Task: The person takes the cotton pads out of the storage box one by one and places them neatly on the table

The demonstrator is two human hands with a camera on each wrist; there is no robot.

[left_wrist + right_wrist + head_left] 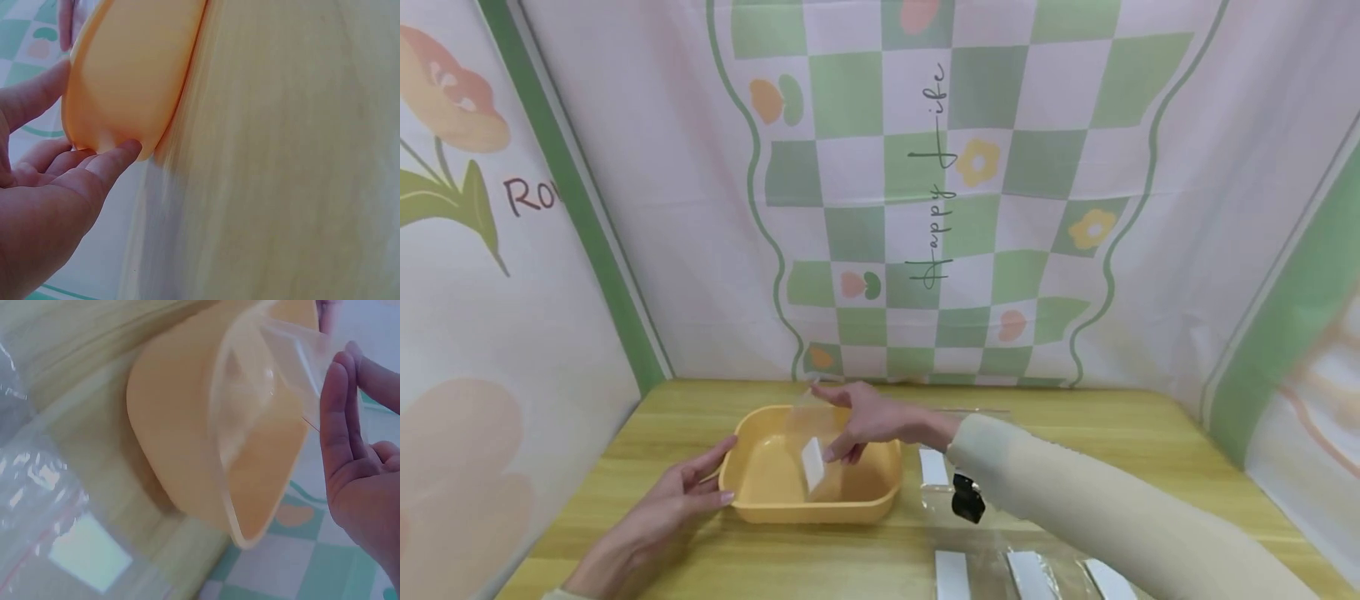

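A yellow plastic basin (816, 512) stands on the wooden table. My left hand (679, 497) grips its left end, thumb and fingers spread against the rim and side; the left wrist view shows fingertips on the basin's outer wall (131, 75). Reaching over the basin from the right, my right hand (874, 417) pinches a clear plastic bag (294, 356) by its edge. The bag hangs inside the basin opening, and a white label or card (813, 467) shows on it. Whether anything else is in the bag, I cannot tell.
Several more clear bags with white labels (952, 573) lie on the table (820, 562) right of the basin and nearer me, partly under my right arm. A black device (967, 498) is at the right sleeve. Printed curtains (917, 208) close off the back and sides.
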